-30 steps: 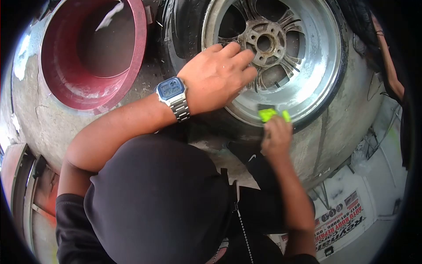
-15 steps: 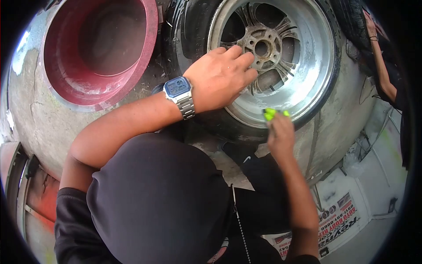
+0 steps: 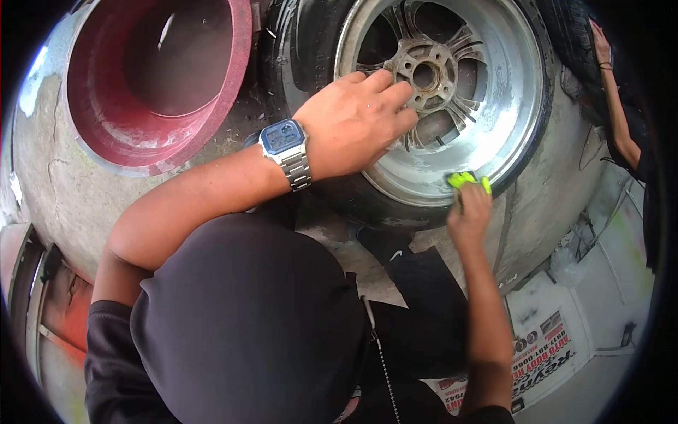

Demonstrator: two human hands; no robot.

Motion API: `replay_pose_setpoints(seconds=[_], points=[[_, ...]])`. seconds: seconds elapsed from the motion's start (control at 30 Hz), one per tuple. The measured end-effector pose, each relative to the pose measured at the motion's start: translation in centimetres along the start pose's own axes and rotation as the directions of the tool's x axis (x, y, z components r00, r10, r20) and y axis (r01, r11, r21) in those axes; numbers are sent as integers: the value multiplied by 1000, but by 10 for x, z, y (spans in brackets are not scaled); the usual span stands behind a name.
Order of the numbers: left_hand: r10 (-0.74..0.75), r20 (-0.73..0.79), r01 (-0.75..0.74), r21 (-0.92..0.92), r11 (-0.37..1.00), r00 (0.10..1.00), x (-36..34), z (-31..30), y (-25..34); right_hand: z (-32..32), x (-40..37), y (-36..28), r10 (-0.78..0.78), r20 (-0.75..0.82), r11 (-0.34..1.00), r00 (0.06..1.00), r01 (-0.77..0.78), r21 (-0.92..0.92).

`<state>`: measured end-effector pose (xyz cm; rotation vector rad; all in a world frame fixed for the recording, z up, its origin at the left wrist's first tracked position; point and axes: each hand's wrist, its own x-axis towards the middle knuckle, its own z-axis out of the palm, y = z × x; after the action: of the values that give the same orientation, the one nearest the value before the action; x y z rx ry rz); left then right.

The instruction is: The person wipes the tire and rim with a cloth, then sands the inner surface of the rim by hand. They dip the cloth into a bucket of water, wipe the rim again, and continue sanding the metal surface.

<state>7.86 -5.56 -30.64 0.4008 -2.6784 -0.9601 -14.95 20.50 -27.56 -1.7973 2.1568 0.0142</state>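
The silver alloy wheel rim (image 3: pixel 512 99), in its black rubber tyre (image 3: pixel 293 63), rests on the grey concrete floor (image 3: pixel 63 177). The left hand (image 3: pixel 353 127) lies spread on the rusty spokes by the hub; the right hand (image 3: pixel 472 212) pinches a small bright-green pad (image 3: pixel 466 179) against the rim's near lip. The wheel looks heavy and rigid, best held through the spoke gaps; the pad looks soft and light.

Concrete floor (image 3: pixel 60 191) carries a tyred wheel (image 3: pixel 512 106) and red rim (image 3: pixel 106 138)
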Motion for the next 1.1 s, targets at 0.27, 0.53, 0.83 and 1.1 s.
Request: replay_pose_setpoints(seconds=[0.27, 0.53, 0.83, 1.1], points=[[-20, 25, 19, 25, 999, 999, 2, 0, 0, -23, 10, -2, -21, 52, 998, 998, 24, -63], [-23, -1, 23, 53, 998, 1000, 3, 1, -3, -20, 4, 8, -96, 13, 992, 995, 97, -84], [-32, -27, 32, 34, 999, 999, 0, 2, 0, -6, 1, -3, 19, 43, 997, 999, -16, -75], [-36, -40, 37, 31, 999, 999, 1, 2, -1, 2, 3, -22, 25, -4, 997, 1000, -25, -69]])
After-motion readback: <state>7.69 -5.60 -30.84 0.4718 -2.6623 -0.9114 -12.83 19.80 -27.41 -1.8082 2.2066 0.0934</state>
